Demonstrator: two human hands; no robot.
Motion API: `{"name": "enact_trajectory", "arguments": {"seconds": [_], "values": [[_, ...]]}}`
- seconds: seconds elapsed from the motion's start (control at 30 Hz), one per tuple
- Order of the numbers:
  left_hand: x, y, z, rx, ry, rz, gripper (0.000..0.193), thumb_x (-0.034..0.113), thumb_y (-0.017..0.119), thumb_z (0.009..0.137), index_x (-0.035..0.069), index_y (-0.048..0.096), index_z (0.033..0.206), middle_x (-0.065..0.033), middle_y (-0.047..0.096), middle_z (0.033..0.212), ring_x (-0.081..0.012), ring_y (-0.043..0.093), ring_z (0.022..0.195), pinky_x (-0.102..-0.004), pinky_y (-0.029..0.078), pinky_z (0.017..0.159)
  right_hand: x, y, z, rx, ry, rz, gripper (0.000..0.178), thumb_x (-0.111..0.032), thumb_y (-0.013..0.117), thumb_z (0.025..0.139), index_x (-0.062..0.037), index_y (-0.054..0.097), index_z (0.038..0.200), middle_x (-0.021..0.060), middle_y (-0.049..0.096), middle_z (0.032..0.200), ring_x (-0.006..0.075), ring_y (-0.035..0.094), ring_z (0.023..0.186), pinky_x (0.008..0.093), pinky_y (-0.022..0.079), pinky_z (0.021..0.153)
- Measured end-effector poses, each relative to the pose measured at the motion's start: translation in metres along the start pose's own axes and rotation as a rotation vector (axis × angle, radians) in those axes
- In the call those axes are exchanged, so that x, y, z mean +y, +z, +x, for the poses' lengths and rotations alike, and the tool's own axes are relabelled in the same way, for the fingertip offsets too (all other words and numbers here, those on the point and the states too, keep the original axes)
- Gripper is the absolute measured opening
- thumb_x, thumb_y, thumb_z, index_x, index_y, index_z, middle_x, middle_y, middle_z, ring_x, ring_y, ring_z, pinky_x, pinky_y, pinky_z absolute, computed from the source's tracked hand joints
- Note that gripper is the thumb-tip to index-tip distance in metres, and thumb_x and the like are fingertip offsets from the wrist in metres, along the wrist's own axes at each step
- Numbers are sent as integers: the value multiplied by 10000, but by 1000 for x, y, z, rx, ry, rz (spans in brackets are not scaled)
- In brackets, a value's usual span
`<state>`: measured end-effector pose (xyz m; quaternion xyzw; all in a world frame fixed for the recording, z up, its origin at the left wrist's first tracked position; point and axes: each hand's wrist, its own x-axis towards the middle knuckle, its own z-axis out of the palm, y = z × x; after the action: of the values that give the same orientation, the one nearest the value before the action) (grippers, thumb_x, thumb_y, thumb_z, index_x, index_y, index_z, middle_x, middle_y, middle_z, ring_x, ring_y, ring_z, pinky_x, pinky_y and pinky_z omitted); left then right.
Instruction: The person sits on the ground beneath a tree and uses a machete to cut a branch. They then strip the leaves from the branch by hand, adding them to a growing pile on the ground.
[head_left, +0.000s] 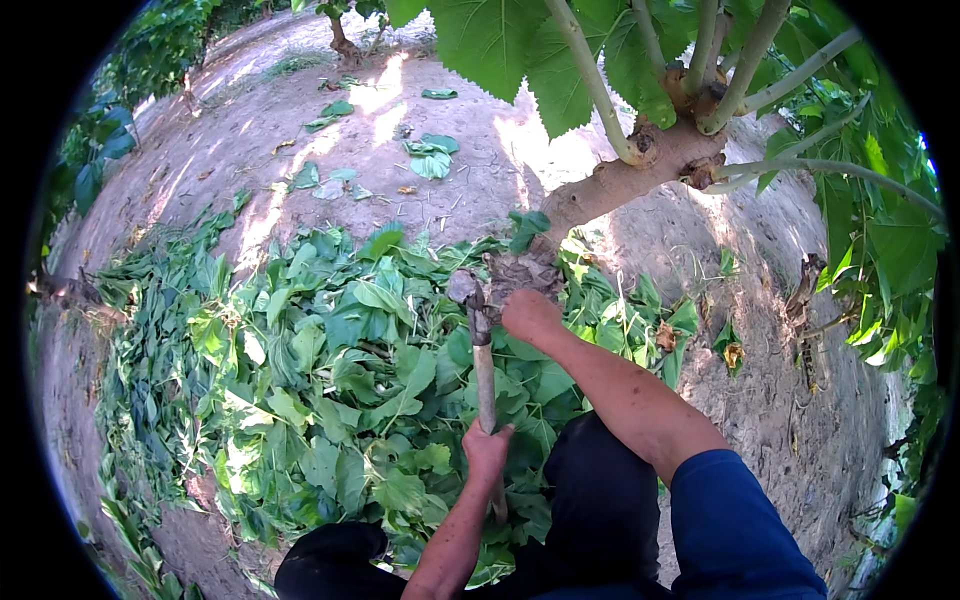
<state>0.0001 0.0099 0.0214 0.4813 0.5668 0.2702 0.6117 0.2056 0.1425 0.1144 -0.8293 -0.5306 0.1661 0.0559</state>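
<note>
My left hand (487, 452) is wrapped round the wooden handle of a short tool (485, 385). Its blunt, dark metal head points away from me, beside the base of a tree trunk (610, 192). I cannot tell whether it is a hammer or a small axe. My right hand (530, 317) is closed low against the rough foot of the trunk, to the right of the tool's head. Its fingers are mostly hidden, and what they grip does not show. Cut green leaves (330, 370) lie heaped under and around both hands.
The trunk leans to the upper right, where pale branches (590, 80) with large leaves spread overhead. Dry soil (780, 450) lies right of the heap, with a few loose leaves (432, 155) beyond it. Another small trunk (343, 42) stands far off. My dark-trousered knee (603, 490) is close below.
</note>
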Motion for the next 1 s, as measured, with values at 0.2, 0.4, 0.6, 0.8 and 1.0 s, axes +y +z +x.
{"name": "enact_trajectory", "arguments": {"seconds": [0.2, 0.4, 0.6, 0.8, 1.0], "values": [[23, -14, -5, 34, 38, -87, 219, 39, 753, 757, -3, 646, 943, -32, 672, 826, -110, 600, 724, -281, 489, 678, -20, -10, -10, 38, 98, 150, 306, -225, 505, 846, -44, 741, 918, 228, 689, 1005, 417, 656, 964, 504, 527, 850], [55, -9, -7, 40, 138, -248, 217, 96, 773, 752, 8, 623, 882, -57, 648, 758, -105, 568, 646, -299, 468, 598, 6, 10, 7, 27, -5, 96, 312, -243, 518, 852, -27, 732, 924, 248, 680, 1014, 424, 654, 960, 511, 518, 857], [4, -3, 8, 34, 47, 18, 260, 133, 790, 729, 4, 621, 878, -85, 637, 716, -148, 582, 630, -338, 490, 614, -9, 1, -2, 59, 77, 150, 322, -252, 515, 860, -18, 727, 921, 241, 683, 996, 431, 655, 936, 516, 519, 848], [-1, -1, 8, 39, 73, 34, 325, 145, 798, 718, -6, 647, 963, -93, 651, 734, -172, 604, 663, -354, 505, 664, 5, 8, 6, 36, -24, 63, 322, -252, 495, 876, -36, 730, 920, 230, 688, 983, 425, 661, 922, 505, 529, 845], [14, -5, 1, 31, 62, 56, 294, 86, 774, 729, -12, 661, 982, -65, 687, 835, -134, 616, 737, -308, 500, 706, 11, 17, 13, 93, -125, 24, 220, -181, 554, 844, -55, 730, 883, 187, 691, 935, 388, 669, 873, 485, 544, 780]]}}
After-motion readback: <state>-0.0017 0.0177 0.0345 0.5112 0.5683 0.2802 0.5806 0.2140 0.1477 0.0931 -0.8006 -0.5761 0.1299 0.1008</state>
